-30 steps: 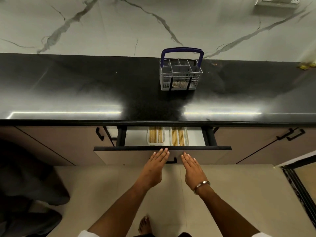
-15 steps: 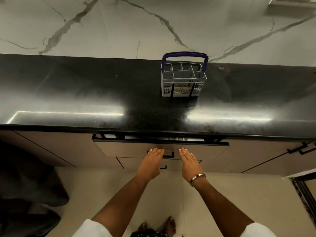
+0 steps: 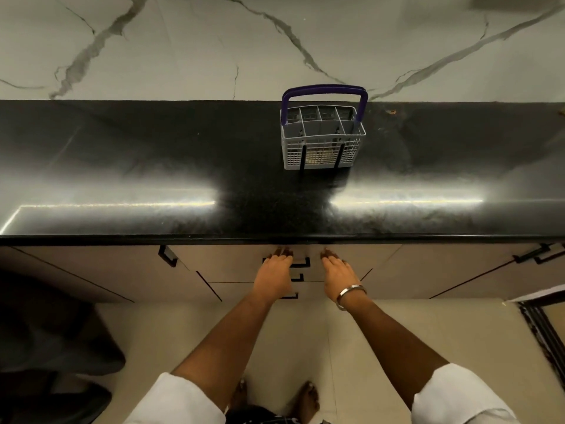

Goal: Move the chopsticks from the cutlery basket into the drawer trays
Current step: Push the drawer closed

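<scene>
Both hands flat on the top drawer front [image 3: 232,261], just under the counter lip. Left hand [image 3: 275,275] sits over the black pull handle [image 3: 301,263], right hand [image 3: 336,275] just beside it; fingers stretched out, palms open, holding nothing. Drawer looks flush w/ the cabinet run, so no trays in view and no chopsticks visible there.

Cutlery basket [image 3: 322,139] stands upright on the counter, well back from the edge, purple handle [image 3: 324,90] up. Compartments look empty from above; something pale shows thru the front grid low down, can't tell if it's a chopstick or just the base. My read: task is about done, closing the drawer is the last step.

To do it well: push even w/ both palms so the front goes in square, keep fingertips clear of the gap under the counter lip, ease off at the end so the trays inside don't jolt.

Surface & room: glossy black counter [image 3: 122,166] w/ 2 bright strip-light reflections, white veined marble-look wall [image 3: 183,41] behind, beige cabinets, pale tiled floor [image 3: 367,332]. Steel bangle [image 3: 350,293] on the right wrist, white sleeves, bare feet below.
</scene>
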